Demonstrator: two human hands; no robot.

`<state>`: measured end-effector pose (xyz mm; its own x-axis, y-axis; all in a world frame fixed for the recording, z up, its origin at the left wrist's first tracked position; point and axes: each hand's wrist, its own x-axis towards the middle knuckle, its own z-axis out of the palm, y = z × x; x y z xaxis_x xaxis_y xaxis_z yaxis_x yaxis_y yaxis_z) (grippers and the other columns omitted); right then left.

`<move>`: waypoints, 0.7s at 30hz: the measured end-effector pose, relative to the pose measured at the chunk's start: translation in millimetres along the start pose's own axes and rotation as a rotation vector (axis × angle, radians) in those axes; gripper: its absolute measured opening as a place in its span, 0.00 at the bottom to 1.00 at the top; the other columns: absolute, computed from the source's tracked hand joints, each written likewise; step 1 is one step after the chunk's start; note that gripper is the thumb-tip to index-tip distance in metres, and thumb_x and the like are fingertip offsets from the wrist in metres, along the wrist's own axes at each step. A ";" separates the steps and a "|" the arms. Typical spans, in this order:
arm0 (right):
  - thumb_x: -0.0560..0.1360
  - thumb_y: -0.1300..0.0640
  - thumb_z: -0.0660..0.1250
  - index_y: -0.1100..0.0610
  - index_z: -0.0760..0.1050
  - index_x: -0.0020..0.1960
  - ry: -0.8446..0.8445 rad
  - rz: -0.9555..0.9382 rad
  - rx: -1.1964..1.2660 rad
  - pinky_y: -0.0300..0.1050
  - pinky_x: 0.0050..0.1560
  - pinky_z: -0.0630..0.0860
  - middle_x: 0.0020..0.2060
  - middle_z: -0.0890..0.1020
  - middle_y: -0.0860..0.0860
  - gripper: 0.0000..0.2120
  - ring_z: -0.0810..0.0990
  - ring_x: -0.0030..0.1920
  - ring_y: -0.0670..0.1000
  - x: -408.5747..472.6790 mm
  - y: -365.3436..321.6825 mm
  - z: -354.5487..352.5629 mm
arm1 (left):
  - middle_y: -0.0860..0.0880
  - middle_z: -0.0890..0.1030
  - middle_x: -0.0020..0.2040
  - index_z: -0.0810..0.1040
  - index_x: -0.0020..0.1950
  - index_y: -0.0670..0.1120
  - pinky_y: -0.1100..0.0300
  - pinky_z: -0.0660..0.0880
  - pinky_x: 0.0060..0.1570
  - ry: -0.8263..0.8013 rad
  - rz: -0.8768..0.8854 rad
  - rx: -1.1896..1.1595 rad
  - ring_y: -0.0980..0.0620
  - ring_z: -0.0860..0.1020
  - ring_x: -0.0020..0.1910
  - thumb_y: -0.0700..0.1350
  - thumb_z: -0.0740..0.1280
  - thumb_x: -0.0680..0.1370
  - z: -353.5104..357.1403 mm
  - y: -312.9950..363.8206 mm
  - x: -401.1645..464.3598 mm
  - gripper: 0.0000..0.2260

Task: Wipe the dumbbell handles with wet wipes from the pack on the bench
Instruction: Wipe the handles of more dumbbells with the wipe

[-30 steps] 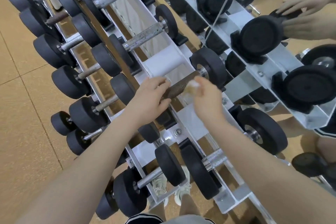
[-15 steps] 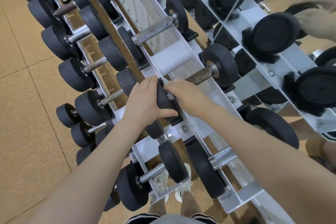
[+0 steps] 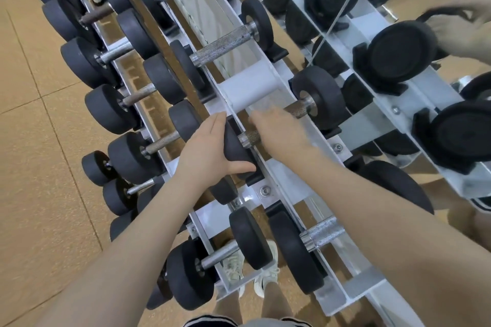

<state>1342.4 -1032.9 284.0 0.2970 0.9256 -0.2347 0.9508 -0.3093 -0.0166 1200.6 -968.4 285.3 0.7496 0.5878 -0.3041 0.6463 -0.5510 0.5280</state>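
Dumbbell: black rubber-ended dumbbell (image 3: 316,99) with rusty knurled handle, lying on the white steel rack (image 3: 276,180).
Left hand (image 3: 212,151): fingers and thumb clasped round its near end.
Right hand (image 3: 279,133): blurred over the handle; grip cannot be told.

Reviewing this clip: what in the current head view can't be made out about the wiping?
- Wet wipe: not visible; the right hand is motion-blurred over the dumbbell handle, so its grip is unclear.
- Middle of that handle: hidden under the right hand.
- Left weight head: partly covered by the left hand gripping it.
- Wipe pack and bench: outside the frame.
- Another person's hands: cut off by the right edge.
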 end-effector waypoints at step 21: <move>0.79 0.69 0.51 0.57 0.72 0.44 0.322 0.965 2.070 0.44 0.58 0.73 0.43 0.76 0.53 0.14 0.76 0.42 0.49 -6.2 19.3 20.7 | 0.51 0.62 0.75 0.63 0.73 0.47 0.58 0.49 0.71 -0.059 0.402 0.451 0.51 0.65 0.69 0.54 0.62 0.77 6.1 26.4 17.6 0.26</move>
<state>1357.1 -1049.1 265.0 0.6481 0.3501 -0.6763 -0.7042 -0.0625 -0.7072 1231.8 -976.3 289.1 0.9458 0.2552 -0.2007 0.2982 -0.9273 0.2264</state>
